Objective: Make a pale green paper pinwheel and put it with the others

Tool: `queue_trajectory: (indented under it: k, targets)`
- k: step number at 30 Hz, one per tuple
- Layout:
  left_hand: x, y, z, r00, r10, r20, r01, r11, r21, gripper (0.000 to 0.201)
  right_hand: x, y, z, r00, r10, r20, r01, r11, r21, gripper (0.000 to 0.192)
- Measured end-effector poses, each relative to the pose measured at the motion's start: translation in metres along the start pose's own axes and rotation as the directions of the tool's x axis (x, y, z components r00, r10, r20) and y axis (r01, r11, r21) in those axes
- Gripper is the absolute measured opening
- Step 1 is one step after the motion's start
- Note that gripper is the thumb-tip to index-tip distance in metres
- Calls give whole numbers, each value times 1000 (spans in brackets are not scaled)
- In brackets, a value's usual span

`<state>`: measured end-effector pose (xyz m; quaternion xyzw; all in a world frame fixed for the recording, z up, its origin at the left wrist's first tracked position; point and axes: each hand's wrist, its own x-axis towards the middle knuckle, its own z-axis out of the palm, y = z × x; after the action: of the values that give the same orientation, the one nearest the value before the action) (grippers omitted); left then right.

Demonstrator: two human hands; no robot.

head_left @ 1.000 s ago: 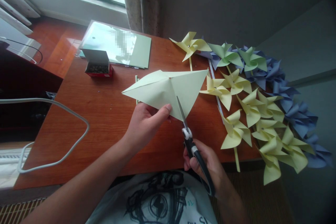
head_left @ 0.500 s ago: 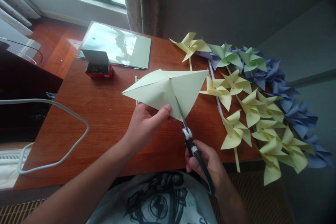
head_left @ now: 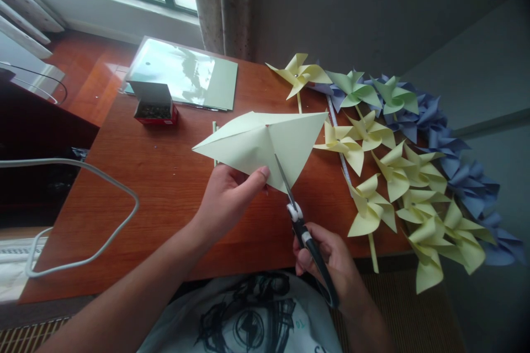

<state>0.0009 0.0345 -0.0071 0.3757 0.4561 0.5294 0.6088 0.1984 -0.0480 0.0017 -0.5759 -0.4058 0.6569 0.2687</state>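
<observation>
A pale green sheet of paper, creased and slit from its edges toward the middle, is held above the table by my left hand. The thumb lies on top of the sheet and the other fingers are under it, partly hidden. My right hand grips the black-handled scissors. Their blades lie at the paper's near edge, pointing up toward its centre, one blade showing over the sheet. Partly covered by the paper's left side is a thin pale green stick on the table.
Several yellow pinwheels, green pinwheels and blue pinwheels crowd the right side. An open red box of small dark pieces stands near a plastic sleeve of green paper. A white cable loops over the table's left side.
Very little differs. The paper and the scissors sit almost where they were, and the whole view has shifted slightly.
</observation>
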Motion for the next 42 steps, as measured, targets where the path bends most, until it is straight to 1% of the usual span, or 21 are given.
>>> queue_trajectory:
  k: [15,20,22,25,28,32,34,38,42]
  targets:
    - [1,-3,-2,1000,14,7,-14,1000,22,15,-1,-1,0,999,36,-17,-36,999,17,46]
    - [0,-2,-2,1000,13,3,-13,1000,16,15,0,0,-1,999,37,0,-37,999,21,46]
    - [0,-2,-2,1000,8,7,-8,1000,-4,12,0,0,-1,999,33,9,-33,999,17,45]
    - [1,-1,-2,1000,-8,11,9,998,-61,8,1,0,-1,1000,28,12,-28,1000,-4,45]
    - [3,-1,-3,999,-40,12,42,992,-117,10,1,-2,0,1000,26,16,-25,999,-20,46]
    - [5,1,-3,995,-101,-14,98,986,-136,11,0,0,2,1000,15,2,-15,999,-34,47]
    - [5,1,-2,994,-109,-22,105,985,-134,12,0,4,3,1000,-5,-10,4,999,-38,47]
    - [3,1,-1,996,-92,17,94,989,-119,14,1,10,4,999,-51,0,51,999,-8,51]
    - [1,-2,-1,994,-81,71,88,990,-107,12,3,11,5,998,-58,20,57,997,47,52]
